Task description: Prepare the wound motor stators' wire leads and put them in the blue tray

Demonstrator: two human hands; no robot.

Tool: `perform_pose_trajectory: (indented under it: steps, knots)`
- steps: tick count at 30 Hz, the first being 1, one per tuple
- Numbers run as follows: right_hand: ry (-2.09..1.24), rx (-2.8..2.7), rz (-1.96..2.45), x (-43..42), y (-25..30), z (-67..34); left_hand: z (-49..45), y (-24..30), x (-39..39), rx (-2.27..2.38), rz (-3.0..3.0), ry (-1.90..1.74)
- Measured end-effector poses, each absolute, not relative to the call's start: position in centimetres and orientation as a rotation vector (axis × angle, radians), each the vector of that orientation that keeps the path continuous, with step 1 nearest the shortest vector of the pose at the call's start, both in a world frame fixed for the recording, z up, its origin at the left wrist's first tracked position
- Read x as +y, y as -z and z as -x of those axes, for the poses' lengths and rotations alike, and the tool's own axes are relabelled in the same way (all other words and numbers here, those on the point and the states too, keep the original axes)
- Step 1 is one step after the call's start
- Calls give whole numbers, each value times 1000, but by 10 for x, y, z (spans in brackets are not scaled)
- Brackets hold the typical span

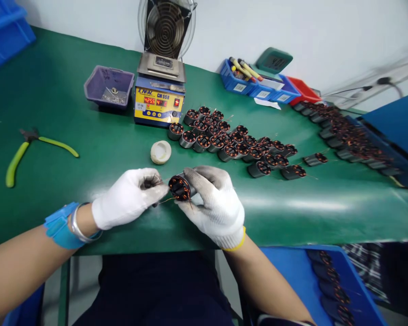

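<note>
My gloved right hand (213,199) is wrapped round a motor stator (179,188), a dark cylinder with copper windings at its end, which faces left. Loose copper wires stick out of that end. Close beside it, my gloved left hand (134,194) is closed in a pinch at a thin copper wire (166,182); the fingertips partly hide it. Just beyond the hands lies a small whitish round piece (161,152) with a hollow in its top. Behind that, several similar stators (216,144) stand grouped on the green table (115,145).
A solder pot (159,102) with a lit red display stands at the back, a fan (165,28) behind it. Left are a purple bin (109,86) and green-handled cutters (30,138). More stators (347,131) line the right; a blue crate (292,285) with stators sits below the edge.
</note>
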State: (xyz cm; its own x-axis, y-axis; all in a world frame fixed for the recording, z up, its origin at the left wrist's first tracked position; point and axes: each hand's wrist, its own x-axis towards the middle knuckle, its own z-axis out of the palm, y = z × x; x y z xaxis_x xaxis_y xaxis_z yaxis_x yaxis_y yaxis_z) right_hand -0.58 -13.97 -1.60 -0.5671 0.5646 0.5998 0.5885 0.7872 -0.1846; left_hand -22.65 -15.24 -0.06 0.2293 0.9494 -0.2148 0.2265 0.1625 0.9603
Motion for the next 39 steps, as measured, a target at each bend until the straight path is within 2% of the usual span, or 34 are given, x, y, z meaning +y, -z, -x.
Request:
perform_pose_trajectory:
  steps: [9, 14, 16, 20, 26, 32, 39]
  knots:
    - [101, -2263, 958, -141, 15, 6, 220, 4, -156, 1244, -1295, -711]
    - [236, -2238, 1140, -116, 14, 8, 230, 22, -141, 1526, -1187, -1264]
    - [241, -2266, 1263, -102, 16, 14, 235, 31, -132, 1546, -1334, -1342]
    - [122, -2365, 1557, -86, 20, 31, 234, 49, -117, 1657, -1759, -1059]
    - [104, -2598, 1621, -86, 3, 47, 225, 60, -108, 1748, -2034, -785]
    - [-88, -2739, 1605, -72, -24, 54, 228, 57, -108, 1732, -2074, -707]
    - [15, -2698, 1584, -75, -33, 53, 229, 57, -109, 1718, -2074, -731]
